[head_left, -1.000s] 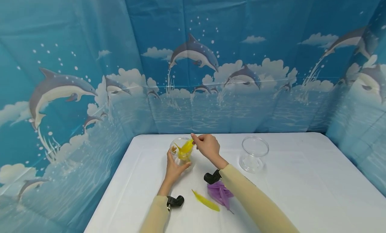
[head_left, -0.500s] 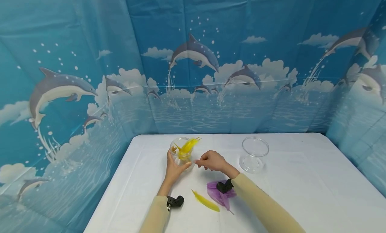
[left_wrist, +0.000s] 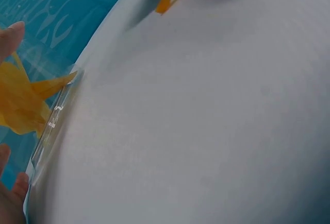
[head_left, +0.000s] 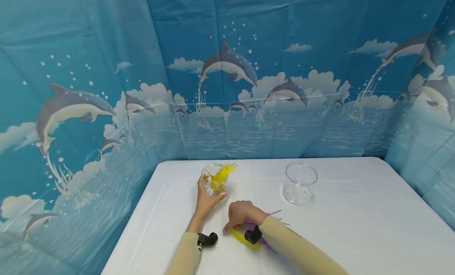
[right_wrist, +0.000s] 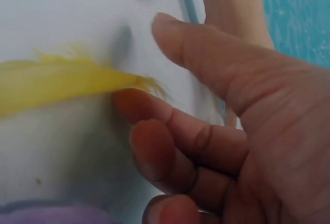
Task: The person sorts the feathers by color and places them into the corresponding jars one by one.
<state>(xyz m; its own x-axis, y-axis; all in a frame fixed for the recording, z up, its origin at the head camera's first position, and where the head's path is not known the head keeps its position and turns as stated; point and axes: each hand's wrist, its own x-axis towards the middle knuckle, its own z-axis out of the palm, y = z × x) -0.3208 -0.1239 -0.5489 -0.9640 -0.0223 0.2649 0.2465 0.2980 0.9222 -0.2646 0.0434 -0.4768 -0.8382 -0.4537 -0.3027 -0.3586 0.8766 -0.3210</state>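
Note:
On the left part of the table, my left hand [head_left: 206,200] grips a clear plastic cup [head_left: 215,192]. Yellow feathers [head_left: 221,175] stand in it, their quill ends poking above the rim. The left wrist view shows these feathers [left_wrist: 20,100] through the clear wall. Nearer the front edge, my right hand [head_left: 242,212] reaches down to a loose yellow feather [head_left: 246,242]. In the right wrist view my thumb is apart from the fingers, and the index fingertip [right_wrist: 134,104] lies at the end of that feather [right_wrist: 56,86]. Purple feathers [head_left: 251,226] lie partly hidden beneath my right wrist.
A second clear cup [head_left: 298,194] stands to the right on the white table [head_left: 355,211]. Behind the table and at its sides hangs a blue curtain [head_left: 227,136] printed with dolphins.
My right hand has let go of a yellow feather at the cup and come down toward the front, to the loose yellow feather. My left hand still holds the cup in place.

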